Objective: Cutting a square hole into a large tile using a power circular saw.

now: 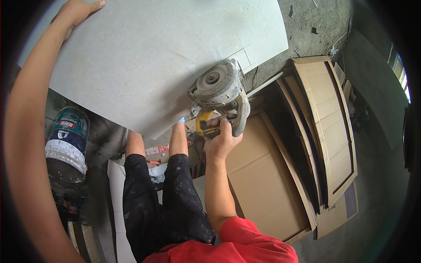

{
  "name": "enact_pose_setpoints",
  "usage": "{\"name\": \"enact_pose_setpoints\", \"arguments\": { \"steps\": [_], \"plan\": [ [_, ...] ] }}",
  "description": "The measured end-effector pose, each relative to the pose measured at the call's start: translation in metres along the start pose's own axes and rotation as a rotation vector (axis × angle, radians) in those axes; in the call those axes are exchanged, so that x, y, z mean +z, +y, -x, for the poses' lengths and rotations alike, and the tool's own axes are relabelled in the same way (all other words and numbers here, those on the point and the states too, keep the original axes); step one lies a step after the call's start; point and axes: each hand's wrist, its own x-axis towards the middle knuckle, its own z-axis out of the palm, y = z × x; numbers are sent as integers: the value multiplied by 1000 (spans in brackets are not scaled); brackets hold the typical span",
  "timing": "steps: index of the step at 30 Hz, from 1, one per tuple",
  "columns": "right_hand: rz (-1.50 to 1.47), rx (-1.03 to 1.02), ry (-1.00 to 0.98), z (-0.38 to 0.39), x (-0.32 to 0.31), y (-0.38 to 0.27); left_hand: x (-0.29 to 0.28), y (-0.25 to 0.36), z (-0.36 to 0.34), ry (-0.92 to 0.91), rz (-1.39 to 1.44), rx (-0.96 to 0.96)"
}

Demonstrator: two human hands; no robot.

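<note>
Cutter, slab and both hands, from above. My right hand (222,139) is clenched around the handle of the cutter (238,90), fingers curled through its yellow-and-grey frame. The cutter lies directly ahead of that grip, its long axis running away from the body, over the near right part of the slab (131,61). The thin dark lines (245,53) on the slab fall just beyond and beside the guard; by my judgement, disc against lines is the governing relation. Whether the disc (212,79) touches the slab I cannot tell. The right hand is much the nearer to it. My left hand (78,14) is on the slab, well apart at its far left; one digit extends, the others are hidden, so I cannot tell how it grips.

Materials: the slab is a thin, pale grey sheet, smooth, faintly mottled, straight-edged though bowed by the lens. The cutter is caked in whitish dust; its disc is round, with a dark central hub. At right, ribbed brown cardboard (258,175) leans in flat panels; at left, a cylindrical bucket (66,151) is crusted white around its lower wall.
</note>
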Motion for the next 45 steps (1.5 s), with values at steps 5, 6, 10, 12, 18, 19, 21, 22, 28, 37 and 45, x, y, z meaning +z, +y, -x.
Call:
{"name": "enact_pose_setpoints", "arguments": {
  "steps": [5, 6, 10, 12, 18, 19, 21, 22, 28, 37, 45],
  "plan": [
    [2, 4, -5, 0, 0, 0, 1, -1, -1, 6, -34, 8],
    [3, 9, -5, 0, 0, 0, 1, -1, -1, -4, -32, 1],
    [-28, 2, -28, 0, -1, 2, -1, 1, 1, -46, -3, -7],
    [-42, 2, 13, 0, -1, 4, -4, 4, 5, -34, -17, -5],
    [-52, -10, -15, -1, -3, 5, -14, 18, 19, -8, -4, 3],
    [-42, -5, -46, -1, -3, 4, -15, 20, 21, 25, -42, -13],
    [-49, -5, -10, -1, -3, 4, -15, 22, 24, 21, -45, -15],
    [-71, -4, -46, 0, -3, 4, -16, 23, 25, 17, -49, -17],
    [-69, -3, -16, 0, 0, 4, -15, 21, 22, 3, -47, -22],
    [-63, -1, -11, 0, 1, 5, -15, 23, 23, 30, -58, -21],
    [-159, 146, -39, 30, -38, -32, -6, 19, 18, 59, -86, -45]
  ]
}}
